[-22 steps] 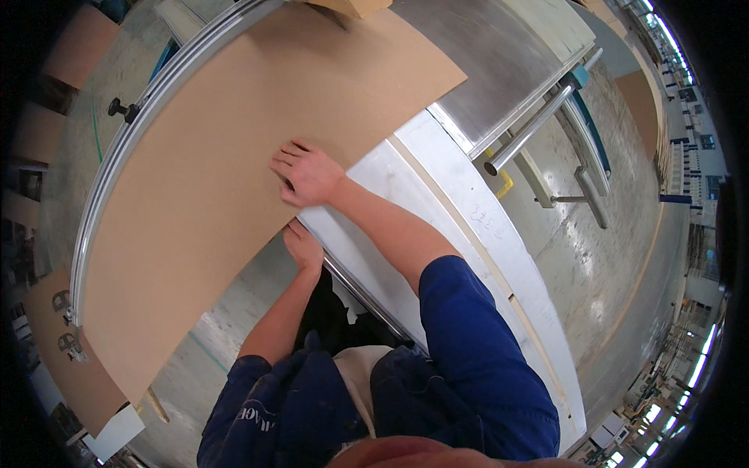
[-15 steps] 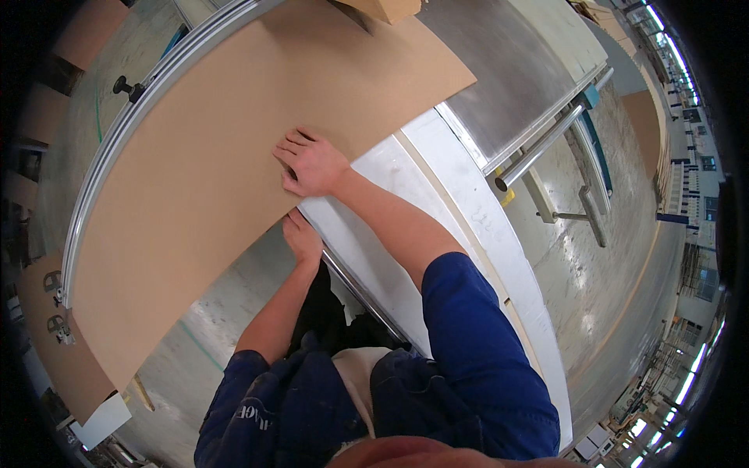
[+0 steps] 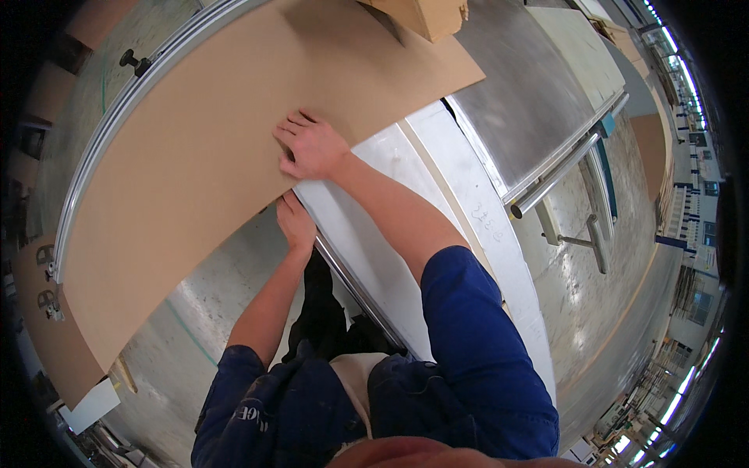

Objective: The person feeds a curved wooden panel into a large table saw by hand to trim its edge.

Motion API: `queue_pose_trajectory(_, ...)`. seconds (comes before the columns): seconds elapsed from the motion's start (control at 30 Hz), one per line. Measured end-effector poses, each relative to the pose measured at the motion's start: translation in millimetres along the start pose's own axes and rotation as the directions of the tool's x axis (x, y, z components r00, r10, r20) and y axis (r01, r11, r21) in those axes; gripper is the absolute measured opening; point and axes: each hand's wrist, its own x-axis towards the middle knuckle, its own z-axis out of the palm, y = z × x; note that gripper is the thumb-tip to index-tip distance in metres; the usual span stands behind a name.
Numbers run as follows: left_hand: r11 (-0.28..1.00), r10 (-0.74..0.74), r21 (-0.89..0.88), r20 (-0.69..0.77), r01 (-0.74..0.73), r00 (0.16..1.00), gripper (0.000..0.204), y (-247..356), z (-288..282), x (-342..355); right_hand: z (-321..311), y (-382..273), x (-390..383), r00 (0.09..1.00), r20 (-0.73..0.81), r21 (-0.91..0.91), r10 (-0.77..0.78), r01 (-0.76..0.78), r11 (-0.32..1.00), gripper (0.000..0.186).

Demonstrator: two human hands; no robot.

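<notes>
Over the table (image 3: 351, 230), brown board (image 3: 187, 164) is laid, overhanging to table's left. Right hand (image 3: 312, 148) is rested on board near table corner, fingers slightly spread; left hand (image 3: 296, 225) is held beside that corner, grip can't be told.

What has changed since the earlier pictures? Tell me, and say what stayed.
The brown board has slid forward past the steel tabletop, its right corner now nearer the tan block. Both hands moved forward with it. Nothing was taken hold of or let go: the right hand stays on top, the left hand at the near edge.
</notes>
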Motion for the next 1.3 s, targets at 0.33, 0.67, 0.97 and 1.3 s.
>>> queue_pose_trajectory(0.33,1.0,0.008,0.012,-0.009,-0.008,1.0,0.058,19.3,15.4,89.6,23.1,51.6,74.5,0.999,-0.036,-0.021,-0.019,0.019,1.0,0.047)
queue_pose_trajectory(0.67,0.997,0.017,-0.071,-0.004,-0.018,1.0,0.056,24.9,9.1,176.1,39.6,74.4,153.5,0.999,-0.039,-0.061,-0.038,0.036,0.997,0.045)
queue_pose_trajectory(0.97,0.997,-0.02,-0.068,0.008,0.021,1.0,0.057,41.9,-2.2,220.3,48.2,80.1,198.2,0.999,-0.032,-0.028,0.006,-0.007,1.0,0.041)
queue_pose_trajectory(1.3,0.985,-0.145,0.109,0.136,0.131,0.98,0.06,7.8,8.0,238.8,38.2,75.4,212.1,1.0,-0.014,-0.003,-0.002,0.002,1.0,0.048)
